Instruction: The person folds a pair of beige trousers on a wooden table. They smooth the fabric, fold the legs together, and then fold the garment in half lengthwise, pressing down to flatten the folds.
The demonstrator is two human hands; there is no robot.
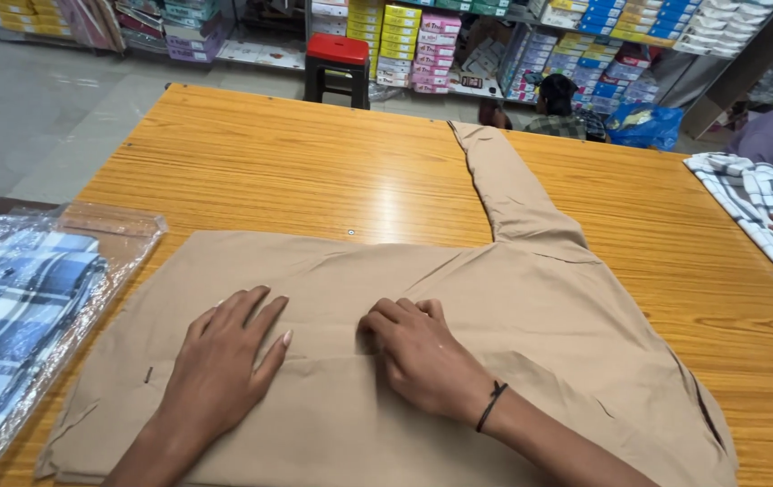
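On the wooden bench (314,171), the tan shirt (513,361) lay spread flat, the left hand (224,361) pressing it open-palmed and the right hand (418,352) curled, fingertips pinching its centre fold.

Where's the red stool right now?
In the head view, the red stool stands on the floor beyond the far edge of the wooden table, left of centre, before shelves of coloured boxes.

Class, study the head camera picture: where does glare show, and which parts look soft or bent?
Head view: glare streaks the wooden table and the plastic-wrapped plaid shirt; left hand, right hand and beige shirt are sharp; far shelves look softer; table edges splay outward.
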